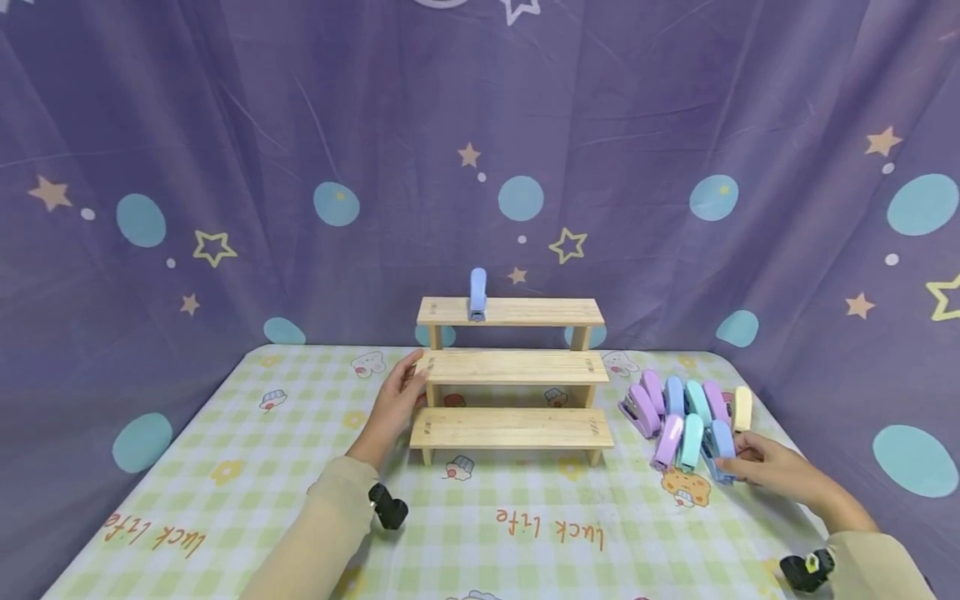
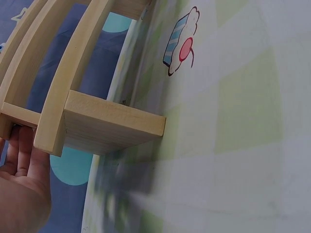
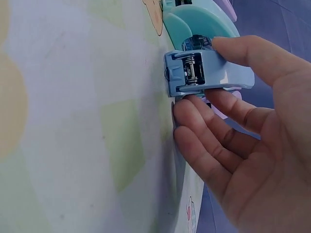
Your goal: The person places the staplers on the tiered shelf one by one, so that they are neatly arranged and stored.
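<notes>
A blue stapler (image 3: 221,70) is pinched between the thumb and index finger of my right hand (image 1: 776,471), with the other fingers bent beneath it in the right wrist view. It is at the near right end of a cluster of staplers, beside a teal stapler (image 1: 691,442). My left hand (image 1: 397,400) grips the left end of the middle tier of a three-tier wooden shelf (image 1: 517,367). In the left wrist view its fingers (image 2: 24,150) reach up against the wood. Another blue stapler (image 1: 477,293) stands on the top tier, left of its middle.
Several purple, teal, blue and cream staplers stand close together right of the shelf, among them a light purple stapler (image 1: 667,442) and a cream stapler (image 1: 742,408). A checked cloth (image 1: 247,500) covers the table. Behind it hangs a purple curtain (image 1: 420,100).
</notes>
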A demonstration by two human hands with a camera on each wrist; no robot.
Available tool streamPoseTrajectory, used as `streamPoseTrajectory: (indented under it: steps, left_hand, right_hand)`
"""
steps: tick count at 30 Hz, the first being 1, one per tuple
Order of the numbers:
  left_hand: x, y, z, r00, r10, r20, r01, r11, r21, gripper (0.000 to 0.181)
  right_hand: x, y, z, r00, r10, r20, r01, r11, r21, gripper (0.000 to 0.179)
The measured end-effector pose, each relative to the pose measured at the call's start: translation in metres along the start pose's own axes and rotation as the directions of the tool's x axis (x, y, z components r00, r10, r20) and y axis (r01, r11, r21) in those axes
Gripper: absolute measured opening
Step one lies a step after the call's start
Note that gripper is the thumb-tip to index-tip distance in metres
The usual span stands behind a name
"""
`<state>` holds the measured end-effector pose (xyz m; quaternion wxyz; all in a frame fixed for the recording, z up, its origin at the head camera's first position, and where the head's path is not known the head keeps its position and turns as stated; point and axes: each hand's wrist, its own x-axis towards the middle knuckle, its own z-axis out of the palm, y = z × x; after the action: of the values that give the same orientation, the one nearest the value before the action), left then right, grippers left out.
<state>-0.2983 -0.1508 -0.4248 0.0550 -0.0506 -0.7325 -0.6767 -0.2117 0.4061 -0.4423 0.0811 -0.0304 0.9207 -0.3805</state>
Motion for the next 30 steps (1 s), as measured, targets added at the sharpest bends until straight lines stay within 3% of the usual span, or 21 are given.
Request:
streamPoseTrajectory:
  steps: [11,16,30]
  left_hand:
    - [0.001,-0.001,0.001,1.0,-0.002,0.008,0.002,1.0,-0.025,0.051]
    - [0.001,0.0,0.0,1.0,-0.003,0.013,0.004,1.0,-0.024,0.052]
    - [0.0,0.001,0.0,1.0,-0.007,0.006,0.007,1.0,-0.025,0.05]
  right_hand:
    - [-0.004,-0.004,-0.003,0.999,0.037,-0.016,-0.036,0.999,0.03,0.04]
    - [-0.005,-0.006,-0.005,0.999,0.009,-0.035,-0.008,1.0,0.027,0.038]
    - [-0.012,-0.021,-0.02,0.987,-0.092,-0.13,0.075,0.989,-0.13,0.037]
